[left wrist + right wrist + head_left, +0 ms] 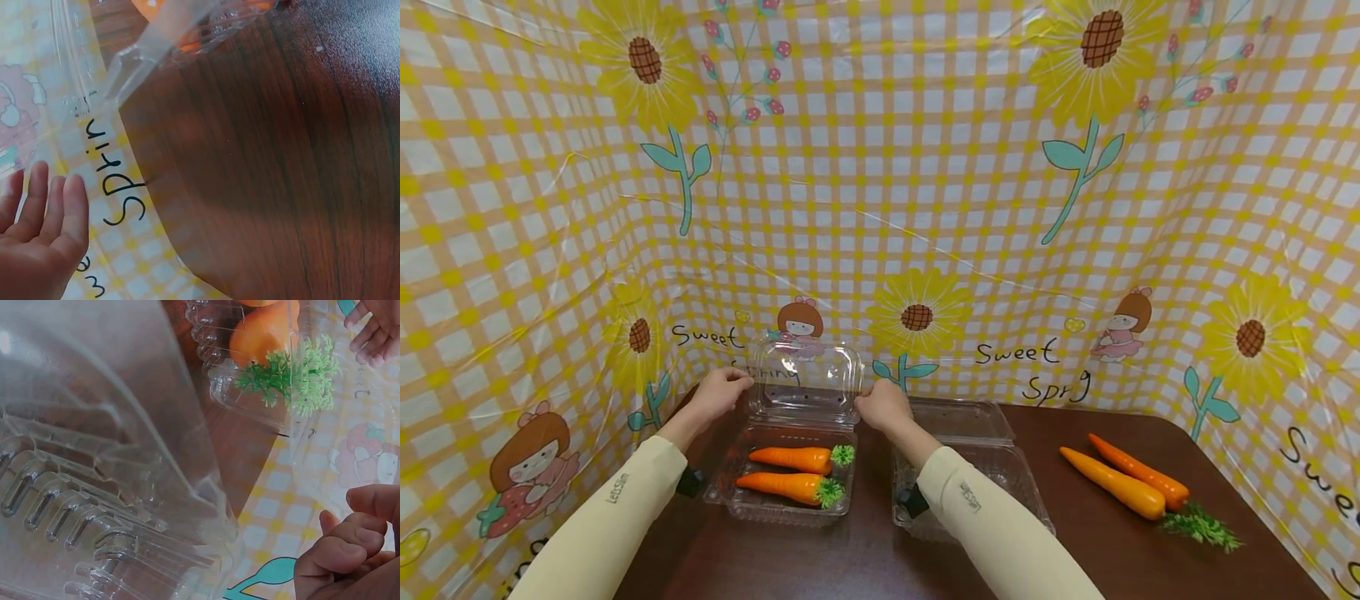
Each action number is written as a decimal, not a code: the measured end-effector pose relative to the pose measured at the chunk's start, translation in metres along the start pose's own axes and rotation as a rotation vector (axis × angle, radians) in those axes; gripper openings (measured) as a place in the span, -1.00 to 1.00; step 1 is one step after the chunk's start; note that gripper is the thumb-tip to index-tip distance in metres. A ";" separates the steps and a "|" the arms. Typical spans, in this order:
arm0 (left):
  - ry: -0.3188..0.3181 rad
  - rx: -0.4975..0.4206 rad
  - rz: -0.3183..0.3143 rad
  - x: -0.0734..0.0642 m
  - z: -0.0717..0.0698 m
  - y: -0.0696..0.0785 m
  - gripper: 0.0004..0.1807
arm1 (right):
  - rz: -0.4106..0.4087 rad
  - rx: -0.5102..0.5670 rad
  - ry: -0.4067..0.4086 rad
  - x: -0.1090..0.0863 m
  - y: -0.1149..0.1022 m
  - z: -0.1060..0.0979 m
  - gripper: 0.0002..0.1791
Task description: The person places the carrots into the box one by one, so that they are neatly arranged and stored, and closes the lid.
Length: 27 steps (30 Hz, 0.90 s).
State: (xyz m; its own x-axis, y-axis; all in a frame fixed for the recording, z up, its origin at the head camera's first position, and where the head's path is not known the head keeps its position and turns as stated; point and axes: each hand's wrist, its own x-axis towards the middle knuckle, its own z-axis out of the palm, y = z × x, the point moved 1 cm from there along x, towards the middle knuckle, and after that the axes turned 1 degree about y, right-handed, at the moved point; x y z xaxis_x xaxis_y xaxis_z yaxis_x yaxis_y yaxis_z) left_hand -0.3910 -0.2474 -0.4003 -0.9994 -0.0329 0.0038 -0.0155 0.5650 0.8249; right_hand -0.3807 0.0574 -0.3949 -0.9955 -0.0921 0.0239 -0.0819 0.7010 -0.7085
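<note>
A clear plastic clamshell container [790, 515] holds two orange carrots [786, 487] with green tops. Its clear lid [808, 379] is raised nearly upright at the back. At the lid's left edge, my left hand [718, 393] has its fingertips right by the plastic; the left wrist view shows the fingers [72, 212] mostly straight. My right hand [886, 407] is at the lid's right edge with curled fingers [340, 550], thumb and forefinger pinching the rim. Under my right forearm is a second clear container [1030, 492], its lid [962, 419] laid back.
Two more carrots [1116, 483], one yellow-orange and one deeper orange, lie side by side on the right of the dark wooden table [790, 571]. A checked cloth [865, 183] with sunflowers hangs behind the table and along both sides.
</note>
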 end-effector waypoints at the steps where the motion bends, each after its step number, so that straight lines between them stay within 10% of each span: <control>1: 0.009 -0.007 0.006 0.000 -0.001 0.001 -0.53 | -0.003 0.003 0.001 0.000 0.000 0.000 -0.40; 12: 0.119 -0.046 0.046 -0.012 -0.013 0.009 -0.58 | -0.024 0.052 0.009 -0.006 -0.010 -0.008 -0.56; 27: 0.113 -0.023 0.112 -0.031 -0.021 0.008 -0.57 | -0.098 0.124 0.011 -0.017 -0.008 -0.019 -0.69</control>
State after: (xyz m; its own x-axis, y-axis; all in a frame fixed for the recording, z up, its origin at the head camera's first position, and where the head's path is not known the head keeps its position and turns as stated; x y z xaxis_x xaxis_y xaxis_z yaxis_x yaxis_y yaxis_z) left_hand -0.3593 -0.2593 -0.3820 -0.9852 -0.0643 0.1588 0.0976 0.5512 0.8287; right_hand -0.3638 0.0670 -0.3765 -0.9835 -0.1479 0.1045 -0.1730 0.5962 -0.7840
